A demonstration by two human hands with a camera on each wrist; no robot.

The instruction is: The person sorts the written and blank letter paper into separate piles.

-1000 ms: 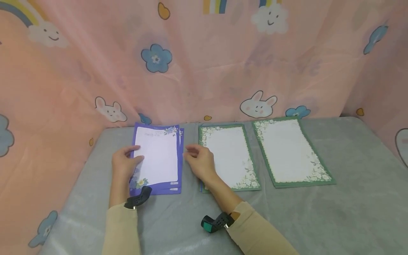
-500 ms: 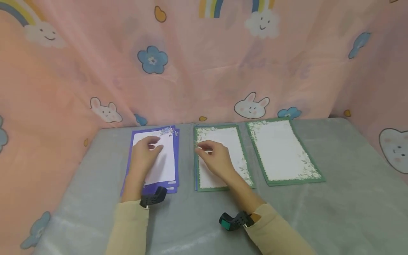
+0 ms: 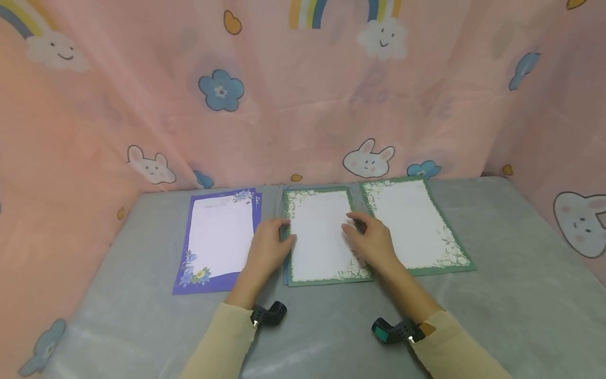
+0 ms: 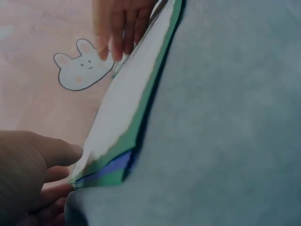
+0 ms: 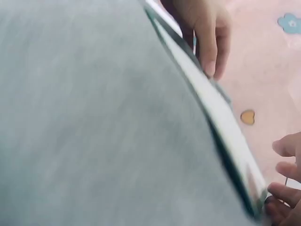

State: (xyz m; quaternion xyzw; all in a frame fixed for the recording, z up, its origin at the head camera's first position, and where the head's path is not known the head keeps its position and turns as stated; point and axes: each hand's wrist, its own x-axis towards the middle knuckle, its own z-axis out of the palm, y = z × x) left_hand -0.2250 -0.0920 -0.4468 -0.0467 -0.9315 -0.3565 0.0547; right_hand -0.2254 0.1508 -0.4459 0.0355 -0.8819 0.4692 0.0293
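A stack of green-bordered floral paper sheets (image 3: pixel 318 237) lies in the middle of the head view, with a strip of blue-violet showing at its left edge. My left hand (image 3: pixel 266 247) is at that edge, thumb over the border and fingers alongside. In the left wrist view its thumb (image 4: pixel 70 151) is close to the stack's corner; firm contact is unclear. My right hand (image 3: pixel 374 239) hovers by the stack's right edge, thumb and fingers apart. The right wrist view shows its fingers (image 5: pixel 288 169) near the sheets' end.
Purple-bordered floral sheets (image 3: pixel 220 237) lie on the left, slightly fanned. Another green-bordered sheet or stack (image 3: pixel 412 226) lies to the right, tilted. All rest on a grey cloth-covered table (image 3: pixel 511 273). A pink patterned curtain (image 3: pixel 293 105) hangs behind.
Both hands have moved right: the left from the purple sheets to the middle stack's left edge, the right across to its right edge. The purple sheets shifted slightly and stay on the table.
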